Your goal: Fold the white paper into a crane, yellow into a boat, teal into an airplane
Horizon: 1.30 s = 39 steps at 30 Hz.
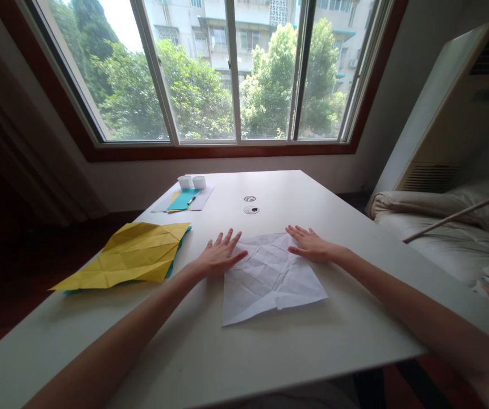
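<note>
A creased sheet of white paper (274, 278) lies unfolded on the white table (338, 335), its near edge slightly raised. My left hand (220, 254) rests flat at the paper's far left corner, fingers spread, the thumb reaching over the edge. At the far right corner, my right hand (310, 244) lies flat with its fingers stretched out over the paper. Neither hand grips anything. To the left of my left hand is a creased yellow sheet (129, 253), with a teal sheet (176, 255) showing from under it.
Two small white containers (192, 182) stand at the table's far left. Near them lie teal paper (182, 199), a pen (193, 198) and more sheets. Two round discs (251, 209) lie beyond my hands. A sofa (431, 221) with a stick (461, 214) is on the right.
</note>
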Each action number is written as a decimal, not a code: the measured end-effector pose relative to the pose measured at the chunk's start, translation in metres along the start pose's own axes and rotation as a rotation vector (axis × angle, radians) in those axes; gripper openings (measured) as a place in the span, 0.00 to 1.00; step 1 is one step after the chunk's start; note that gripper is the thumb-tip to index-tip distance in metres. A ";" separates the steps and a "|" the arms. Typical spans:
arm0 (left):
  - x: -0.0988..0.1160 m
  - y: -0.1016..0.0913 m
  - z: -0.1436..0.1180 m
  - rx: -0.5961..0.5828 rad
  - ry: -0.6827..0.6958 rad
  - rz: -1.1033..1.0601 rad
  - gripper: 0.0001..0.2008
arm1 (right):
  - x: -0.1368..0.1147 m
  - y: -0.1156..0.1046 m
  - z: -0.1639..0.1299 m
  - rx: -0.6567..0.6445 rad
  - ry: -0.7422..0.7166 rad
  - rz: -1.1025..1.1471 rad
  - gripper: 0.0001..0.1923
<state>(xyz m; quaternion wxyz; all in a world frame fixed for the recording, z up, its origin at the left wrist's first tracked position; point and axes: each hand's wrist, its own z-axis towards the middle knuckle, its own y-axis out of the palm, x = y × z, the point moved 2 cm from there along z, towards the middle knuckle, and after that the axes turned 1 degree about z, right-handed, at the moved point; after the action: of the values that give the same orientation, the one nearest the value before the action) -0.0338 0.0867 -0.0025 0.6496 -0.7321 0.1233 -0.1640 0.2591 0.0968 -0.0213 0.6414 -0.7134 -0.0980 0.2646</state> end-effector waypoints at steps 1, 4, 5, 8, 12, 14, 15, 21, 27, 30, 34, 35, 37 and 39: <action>-0.003 -0.005 -0.001 0.032 -0.043 0.005 0.39 | 0.002 -0.002 -0.003 0.021 0.015 -0.001 0.41; -0.014 -0.017 -0.009 0.121 -0.140 0.065 0.35 | 0.008 -0.006 -0.013 0.069 0.026 -0.021 0.43; -0.017 -0.017 -0.013 0.120 -0.144 0.068 0.33 | 0.009 -0.005 -0.016 0.071 0.023 -0.031 0.44; -0.022 -0.006 -0.025 0.101 -0.107 0.021 0.31 | 0.011 0.002 -0.022 0.048 0.020 -0.051 0.47; -0.016 0.016 -0.031 0.077 -0.101 -0.081 0.31 | 0.008 0.012 -0.024 0.021 0.068 -0.037 0.48; -0.011 0.021 -0.029 0.104 -0.134 -0.168 0.30 | 0.006 0.014 -0.024 0.025 0.091 -0.029 0.48; -0.009 0.021 -0.028 0.134 -0.139 -0.222 0.29 | 0.005 0.013 -0.024 0.025 0.093 -0.026 0.48; -0.004 0.017 -0.028 0.350 -0.039 -0.469 0.26 | 0.004 0.012 -0.023 0.041 0.083 -0.017 0.47; -0.010 0.022 -0.025 0.380 -0.013 -0.643 0.28 | 0.007 0.015 -0.020 0.089 0.101 -0.015 0.43; -0.013 0.023 -0.022 0.397 0.027 -0.739 0.24 | 0.007 0.015 -0.017 0.132 0.090 0.014 0.39; -0.015 0.020 -0.020 0.400 0.080 -0.775 0.15 | 0.003 0.011 -0.017 0.226 0.026 0.180 0.31; -0.014 0.020 -0.020 0.392 0.072 -0.776 0.13 | 0.001 0.010 -0.017 0.252 0.014 0.230 0.28; -0.014 0.018 -0.021 0.368 0.047 -0.780 0.12 | 0.000 0.008 -0.018 0.294 0.010 0.322 0.20; -0.014 0.017 -0.021 0.342 0.034 -0.772 0.11 | 0.001 0.008 -0.017 0.322 0.026 0.398 0.12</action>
<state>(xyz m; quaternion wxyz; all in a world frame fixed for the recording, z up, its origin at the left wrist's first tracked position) -0.0544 0.0708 -0.0183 0.6507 -0.6032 -0.1782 -0.4254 0.2673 0.0814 -0.0286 0.6834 -0.6107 0.0960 0.3884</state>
